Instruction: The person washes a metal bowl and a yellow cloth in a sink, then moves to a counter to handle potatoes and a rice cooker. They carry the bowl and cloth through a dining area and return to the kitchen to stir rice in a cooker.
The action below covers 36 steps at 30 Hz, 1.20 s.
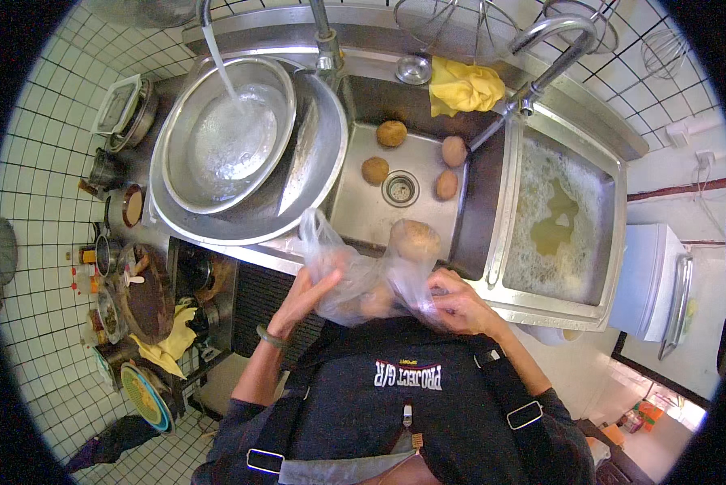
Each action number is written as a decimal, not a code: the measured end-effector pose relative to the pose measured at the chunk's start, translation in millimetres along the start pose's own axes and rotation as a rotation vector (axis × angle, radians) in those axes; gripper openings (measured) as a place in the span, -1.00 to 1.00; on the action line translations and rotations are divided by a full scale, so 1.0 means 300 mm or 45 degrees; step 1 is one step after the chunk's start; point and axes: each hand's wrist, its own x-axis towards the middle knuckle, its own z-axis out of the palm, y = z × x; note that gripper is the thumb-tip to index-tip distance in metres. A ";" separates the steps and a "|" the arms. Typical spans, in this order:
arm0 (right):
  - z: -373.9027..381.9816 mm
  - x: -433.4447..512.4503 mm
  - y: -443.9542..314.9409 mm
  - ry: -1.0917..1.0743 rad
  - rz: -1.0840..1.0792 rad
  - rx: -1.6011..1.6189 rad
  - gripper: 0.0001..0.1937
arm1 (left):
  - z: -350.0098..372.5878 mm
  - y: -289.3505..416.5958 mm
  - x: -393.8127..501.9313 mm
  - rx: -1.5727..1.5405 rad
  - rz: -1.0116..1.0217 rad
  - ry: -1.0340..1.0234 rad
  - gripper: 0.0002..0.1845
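My left hand grips one side of a clear plastic bag at the front edge of the sink. On the bag's other side, my right hand pinches the gathered plastic. A large potato shows at the bag's far end, partly behind the film; whether it is inside or just beyond the bag I cannot tell. Something pale brown is blurred within the plastic nearer my body. Several brown potatoes, such as one at the back and one on the right, lie around the drain in the middle basin.
Water runs from a tap into a steel bowl nested in a larger basin. Cloudy water fills the right sink. A yellow cloth and small metal dish sit behind. A chopping board lies left.
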 end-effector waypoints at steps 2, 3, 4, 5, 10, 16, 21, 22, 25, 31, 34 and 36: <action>0.010 0.011 -0.023 -0.051 -0.070 -0.056 -0.87 | 0.033 -0.004 0.079 0.088 -0.001 -0.037 -0.41; 0.015 0.019 -0.036 -0.090 -0.071 -0.071 -0.86 | 0.052 -0.006 0.117 0.129 0.015 -0.058 -0.38; 0.020 0.030 -0.049 -0.078 -0.155 -0.066 -0.86 | 0.070 -0.008 0.153 0.170 0.015 -0.114 -0.40; 0.026 0.039 -0.063 -0.093 -0.192 -0.054 -0.87 | 0.090 -0.010 0.184 0.208 0.014 -0.169 -0.41; 0.073 0.074 -0.119 -0.252 -0.284 0.176 -0.88 | 0.151 0.021 0.261 -0.208 -0.339 -0.434 -0.48; 0.081 0.069 -0.127 -0.226 -0.382 0.301 -0.84 | 0.193 0.028 0.252 -0.058 -0.378 -0.544 -0.41; 0.091 0.139 -0.126 -0.368 -0.498 0.293 -0.77 | 0.205 0.021 0.238 -0.707 -0.498 -0.563 -0.27; 0.090 0.153 -0.127 -0.384 -0.517 0.296 -0.78 | 0.202 0.027 0.232 -0.748 -0.452 -0.516 -0.27; 0.050 0.155 -0.127 -0.461 -0.363 0.321 -0.85 | 0.188 0.061 0.201 -0.893 -0.079 -0.604 -0.29; -0.085 0.022 -0.085 -0.062 0.000 0.528 -0.86 | 0.188 0.108 0.104 -0.580 0.515 -0.045 -0.65; -0.086 -0.021 -0.064 0.004 0.028 0.586 -0.82 | 0.206 0.119 0.080 -0.684 0.525 -0.048 -0.77; -0.080 -0.038 -0.054 0.109 0.062 0.598 -0.83 | 0.210 0.133 0.067 -0.726 0.513 0.030 -0.80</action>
